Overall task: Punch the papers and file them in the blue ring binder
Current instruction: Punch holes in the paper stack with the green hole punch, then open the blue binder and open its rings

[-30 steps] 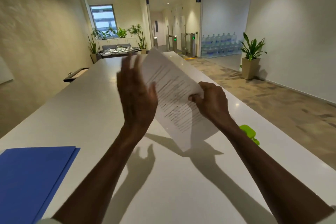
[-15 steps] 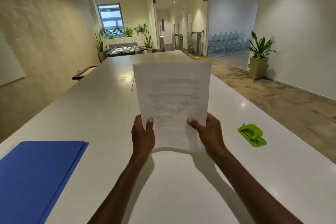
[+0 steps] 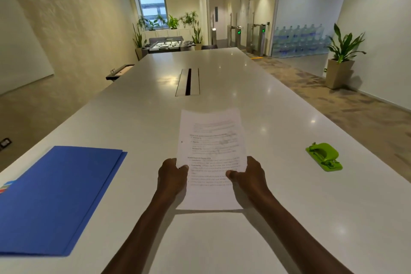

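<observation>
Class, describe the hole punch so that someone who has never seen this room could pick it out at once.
Start at the long white table running down the room. On its right side, beyond the right hand holding the papers, sits the hole punch. It is small and bright green, the only green thing on the tabletop.

Both bare forearms reached forward, side by side. The left hand [image 3: 172,176] and right hand [image 3: 249,176] each pinched an edge of the papers [image 3: 211,140], thumbs on top, fingers curled beneath.
</observation>
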`<state>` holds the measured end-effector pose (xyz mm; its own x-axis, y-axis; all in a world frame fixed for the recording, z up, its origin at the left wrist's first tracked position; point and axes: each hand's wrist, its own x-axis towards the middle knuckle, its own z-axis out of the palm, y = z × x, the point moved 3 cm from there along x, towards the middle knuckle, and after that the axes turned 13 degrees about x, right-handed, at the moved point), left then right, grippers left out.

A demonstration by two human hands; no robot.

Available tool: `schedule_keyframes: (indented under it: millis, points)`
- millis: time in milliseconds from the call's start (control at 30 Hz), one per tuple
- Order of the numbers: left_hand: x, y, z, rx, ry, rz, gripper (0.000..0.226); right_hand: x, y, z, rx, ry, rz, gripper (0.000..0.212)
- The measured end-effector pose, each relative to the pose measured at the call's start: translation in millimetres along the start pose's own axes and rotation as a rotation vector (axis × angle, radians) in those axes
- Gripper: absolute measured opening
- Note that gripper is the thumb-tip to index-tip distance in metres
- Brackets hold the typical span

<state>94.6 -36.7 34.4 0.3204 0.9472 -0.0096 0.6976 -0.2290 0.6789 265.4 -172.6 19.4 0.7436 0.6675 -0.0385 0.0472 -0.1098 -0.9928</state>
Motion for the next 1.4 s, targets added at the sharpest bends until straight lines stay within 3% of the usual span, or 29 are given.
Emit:
schedule_keyframes:
  millis: [133, 400, 533, 633, 733, 867, 1000, 1133, 1233, 1400]
  points:
    - [-2, -26, -3, 0.114, -0.025, -0.063, 0.018, -12, 14, 18, -0.152, -0.023, 0.045, 0.043]
    - [-6, -38, -10, 0.312, 0.054, 0.029, 0.025, -16, 7, 33, -0.541, -0.020, 0.015, 0.047]
    - [-4, -58, -23, 0.318, 0.054, 0.048, 0.054, -21, 2, 35, -0.716, 0.057, 0.031, 0.063]
    - [-2, -81, -58, 0.248, 0.053, 0.072, 0.053, -31, -11, 44, -0.713, 0.129, 0.002, 0.061]
    - [3, -116, -107, 0.193, 0.033, 0.127, 0.048, -48, -27, 72, -0.660, 0.193, -0.167, 0.055]
    - [8, -172, -176, 0.178, 0.030, 0.285, 0.056, -86, -45, 154, -0.484, 0.069, -0.351, 0.041]
    - [8, -224, -228, 0.198, -0.032, 0.483, 0.074, -110, -49, 244, -0.368, -0.165, -0.379, 0.021]
    - [13, -273, -248, 0.320, -0.203, 0.603, 0.102, -119, -38, 308, -0.445, -0.325, -0.421, 0.023]
    - [15, -290, -252, 0.537, -0.292, 0.673, 0.115, -121, -29, 334, -0.582, -0.423, -0.401, 0.029]
    - [17, -299, -250, 0.588, -0.270, 0.733, 0.104, -117, -24, 340, -0.722, -0.421, -0.402, 0.042]
